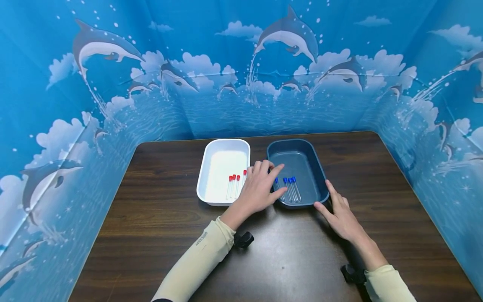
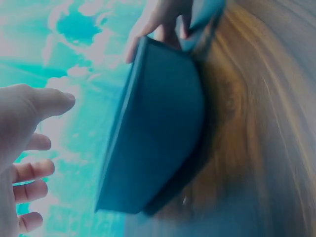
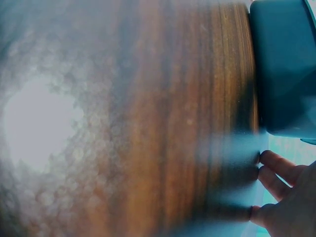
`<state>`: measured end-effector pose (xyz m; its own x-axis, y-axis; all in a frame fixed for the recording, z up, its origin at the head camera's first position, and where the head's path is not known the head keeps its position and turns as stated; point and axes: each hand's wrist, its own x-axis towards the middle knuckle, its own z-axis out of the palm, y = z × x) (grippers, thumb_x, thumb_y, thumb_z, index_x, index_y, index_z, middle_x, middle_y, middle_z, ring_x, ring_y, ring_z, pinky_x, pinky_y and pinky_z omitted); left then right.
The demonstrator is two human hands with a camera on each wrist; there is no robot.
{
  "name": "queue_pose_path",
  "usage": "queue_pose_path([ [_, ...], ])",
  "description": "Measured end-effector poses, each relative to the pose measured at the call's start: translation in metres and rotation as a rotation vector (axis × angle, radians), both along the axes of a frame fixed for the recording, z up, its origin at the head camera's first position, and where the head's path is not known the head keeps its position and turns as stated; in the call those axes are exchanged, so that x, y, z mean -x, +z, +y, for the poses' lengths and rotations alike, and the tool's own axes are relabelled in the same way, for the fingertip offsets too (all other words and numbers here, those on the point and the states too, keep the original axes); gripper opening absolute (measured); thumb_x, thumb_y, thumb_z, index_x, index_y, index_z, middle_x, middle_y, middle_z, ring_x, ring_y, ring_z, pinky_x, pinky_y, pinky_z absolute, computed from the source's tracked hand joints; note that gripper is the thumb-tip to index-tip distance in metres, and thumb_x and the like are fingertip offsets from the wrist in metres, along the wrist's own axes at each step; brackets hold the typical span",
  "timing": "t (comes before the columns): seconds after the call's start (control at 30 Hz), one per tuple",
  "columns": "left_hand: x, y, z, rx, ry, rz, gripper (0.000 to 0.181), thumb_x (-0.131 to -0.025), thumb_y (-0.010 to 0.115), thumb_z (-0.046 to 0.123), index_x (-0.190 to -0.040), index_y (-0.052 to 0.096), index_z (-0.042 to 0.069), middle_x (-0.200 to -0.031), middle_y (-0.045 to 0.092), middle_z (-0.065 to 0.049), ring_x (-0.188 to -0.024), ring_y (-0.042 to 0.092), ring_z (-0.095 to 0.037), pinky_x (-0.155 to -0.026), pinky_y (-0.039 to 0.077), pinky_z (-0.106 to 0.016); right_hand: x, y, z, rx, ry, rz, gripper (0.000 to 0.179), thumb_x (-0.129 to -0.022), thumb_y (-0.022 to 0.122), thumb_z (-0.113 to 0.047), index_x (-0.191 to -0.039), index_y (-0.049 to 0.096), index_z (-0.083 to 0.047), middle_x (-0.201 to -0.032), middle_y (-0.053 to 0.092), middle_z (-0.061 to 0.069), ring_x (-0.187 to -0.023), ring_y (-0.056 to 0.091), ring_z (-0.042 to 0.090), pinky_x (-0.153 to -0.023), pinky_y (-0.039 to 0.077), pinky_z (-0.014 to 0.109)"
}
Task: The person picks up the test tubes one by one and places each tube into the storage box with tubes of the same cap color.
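My left hand (image 1: 258, 188) hovers over the gap between a white tray (image 1: 203, 184) and a dark blue-grey tray (image 1: 317, 172). Its thumb and fingers are spread, and nothing shows between them. Several red-capped tubes (image 1: 234, 184) lie in the white tray; the hand partly covers that tray's right side. Several blue-capped tubes (image 1: 293, 188) lie at the left front of the dark tray, just right of the left thumb. Loosely extended, my right hand (image 1: 341, 218) is at the dark tray's right front corner; whether it presses there I cannot tell.
Both trays stand side by side toward the back of a dark wooden table (image 1: 158, 226). A blue curtain (image 1: 211, 105) printed with dolphins surrounds the table's back and sides. Black wrist devices (image 1: 244, 240) are worn under both wrists.
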<state>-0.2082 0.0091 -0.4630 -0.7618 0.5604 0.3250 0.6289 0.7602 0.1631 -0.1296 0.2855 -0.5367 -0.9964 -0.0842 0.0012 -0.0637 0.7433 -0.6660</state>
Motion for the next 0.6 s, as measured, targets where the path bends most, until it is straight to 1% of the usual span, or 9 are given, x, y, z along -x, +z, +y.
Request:
queue_pose_path([
  [0.1, -0.009, 0.004, -0.022, -0.03, 0.021, 0.008, 0.067, -0.089, 0.064, 0.056, -0.144, 0.05, 0.02, -0.122, 0.047, -0.006, -0.1, 0.04, -0.022, -0.077, 0.031, -0.036, 0.0, 0.0, 0.001, 0.0, 0.001, -0.001, 0.083, -0.099, 0.051, -0.05, -0.159, -0.001, -0.026, -0.154, 0.024, 0.03, -0.129, 0.028, 0.047, -0.093, 0.032, 0.071],
  [0.2, -0.018, 0.006, -0.047, -0.057, 0.046, 0.021, 0.066, -0.088, 0.068, 0.052, -0.143, 0.051, 0.02, -0.123, 0.048, -0.006, -0.104, 0.042, -0.024, -0.078, 0.033, -0.039, 0.0, 0.0, 0.002, -0.001, 0.003, 0.001, 0.083, -0.099, 0.051, -0.05, -0.159, -0.001, -0.026, -0.154, 0.024, 0.03, -0.129, 0.027, 0.047, -0.093, 0.032, 0.071],
  [0.37, -0.033, 0.003, -0.088, -0.087, 0.09, 0.036, 0.066, -0.086, 0.071, 0.049, -0.141, 0.053, 0.019, -0.124, 0.048, -0.007, -0.107, 0.042, -0.027, -0.08, 0.033, -0.043, -0.001, 0.0, 0.003, 0.006, 0.007, 0.009, 0.083, -0.099, 0.052, -0.049, -0.159, 0.0, -0.025, -0.153, 0.025, 0.03, -0.13, 0.027, 0.048, -0.094, 0.031, 0.07],
  [0.5, -0.046, 0.0, -0.121, -0.089, 0.142, 0.038, 0.067, -0.085, 0.073, 0.047, -0.141, 0.053, 0.017, -0.124, 0.049, -0.009, -0.109, 0.043, -0.029, -0.081, 0.034, -0.047, -0.001, 0.001, 0.003, 0.007, 0.006, 0.003, 0.083, -0.099, 0.052, -0.049, -0.159, 0.0, -0.026, -0.153, 0.025, 0.03, -0.13, 0.027, 0.047, -0.093, 0.031, 0.07],
  [0.6, -0.054, -0.002, -0.144, -0.082, 0.178, 0.027, 0.071, -0.083, 0.075, 0.045, -0.143, 0.051, 0.016, -0.128, 0.049, -0.011, -0.115, 0.043, -0.03, -0.087, 0.034, -0.052, -0.002, 0.003, 0.004, 0.006, 0.01, -0.001, 0.083, -0.099, 0.052, -0.049, -0.159, 0.0, -0.026, -0.155, 0.023, 0.029, -0.129, 0.027, 0.047, -0.093, 0.031, 0.07],
])
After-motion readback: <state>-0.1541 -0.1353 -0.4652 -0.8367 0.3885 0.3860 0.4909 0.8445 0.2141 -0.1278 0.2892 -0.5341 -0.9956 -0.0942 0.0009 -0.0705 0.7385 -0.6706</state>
